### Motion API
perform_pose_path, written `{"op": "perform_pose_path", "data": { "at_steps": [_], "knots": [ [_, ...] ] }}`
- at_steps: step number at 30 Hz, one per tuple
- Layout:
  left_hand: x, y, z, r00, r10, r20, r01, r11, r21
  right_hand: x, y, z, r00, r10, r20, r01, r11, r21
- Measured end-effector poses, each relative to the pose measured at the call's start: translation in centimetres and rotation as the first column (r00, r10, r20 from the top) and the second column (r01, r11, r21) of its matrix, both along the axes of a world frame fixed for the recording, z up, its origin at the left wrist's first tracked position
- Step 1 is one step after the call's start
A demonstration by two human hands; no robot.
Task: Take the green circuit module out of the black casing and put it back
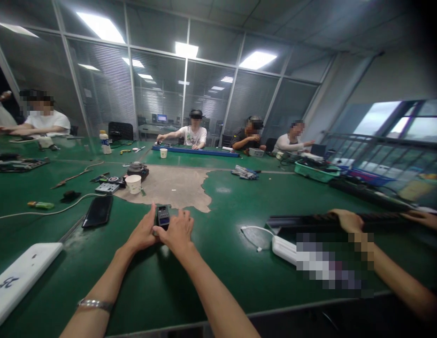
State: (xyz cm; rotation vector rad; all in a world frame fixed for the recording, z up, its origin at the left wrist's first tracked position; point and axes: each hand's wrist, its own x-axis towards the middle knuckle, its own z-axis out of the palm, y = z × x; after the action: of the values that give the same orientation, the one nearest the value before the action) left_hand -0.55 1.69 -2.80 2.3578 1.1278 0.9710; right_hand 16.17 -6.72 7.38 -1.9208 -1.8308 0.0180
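Note:
In front of me on the green table is a small dark boxy device with a grey face and a bluish patch lower down; its exact kind cannot be made out. My left hand presses along its left side, thumb near its lower edge. From the right, my right hand grips it, fingers curled around that side and thumb at the bottom. Both hands partly hide the device. A black smartphone lies left of my left hand, and a paper cup stands beyond it.
A white power bank-like slab lies at lower left. On the right, a co-worker's arm reaches over a long black rail, near a white power strip. Disassembled parts and a green basket stand farther off; several people sit around the table.

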Motion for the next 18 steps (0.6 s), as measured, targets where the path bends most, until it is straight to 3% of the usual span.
{"op": "perform_pose_path", "data": {
  "at_steps": [9, 18],
  "knots": [
    [-0.02, 0.48, -0.59, 1.0, 0.016, -0.004, -0.015, 0.999, 0.035, -0.3, 0.39, -0.44, 1.0, 0.003, -0.015, -0.003, 1.0, 0.007],
    [0.0, 0.46, -0.56, 0.999, 0.037, -0.006, -0.037, 0.999, 0.01, -0.51, 0.77, -0.21, 0.983, -0.028, -0.18, 0.058, 0.984, 0.167]
  ]
}}
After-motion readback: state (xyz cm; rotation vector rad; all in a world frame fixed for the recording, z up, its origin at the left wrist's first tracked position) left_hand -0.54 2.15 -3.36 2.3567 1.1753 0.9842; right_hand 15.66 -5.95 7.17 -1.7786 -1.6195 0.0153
